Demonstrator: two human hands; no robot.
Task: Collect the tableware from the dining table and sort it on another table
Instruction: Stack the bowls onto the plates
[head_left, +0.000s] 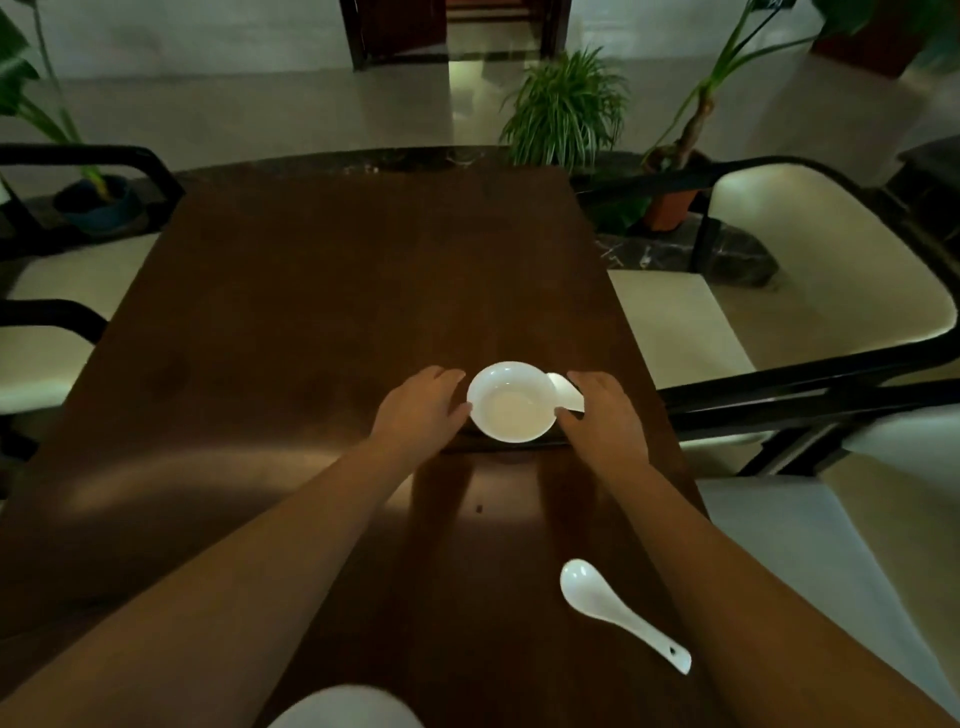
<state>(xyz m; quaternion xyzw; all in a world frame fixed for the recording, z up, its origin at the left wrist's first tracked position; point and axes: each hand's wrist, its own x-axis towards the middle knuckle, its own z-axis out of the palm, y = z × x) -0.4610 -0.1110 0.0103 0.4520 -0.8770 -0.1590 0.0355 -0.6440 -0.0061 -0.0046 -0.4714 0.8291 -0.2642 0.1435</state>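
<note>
A white bowl (511, 402) stands on the dark wooden table (311, 291), a little right of its middle. My left hand (421, 408) lies against the bowl's left rim, thumb touching it. My right hand (602, 410) lies against the right rim and holds a white spoon (566, 391), whose end pokes out between the hand and the bowl. A second white spoon (621, 613) lies flat on the table near the front right edge, beside my right forearm.
Cream-seated chairs with black frames stand on the right (831, 270) and on the left (47, 312). Potted plants (566, 109) stand beyond the table's far edge. A white rounded object (345, 709) shows at the bottom edge.
</note>
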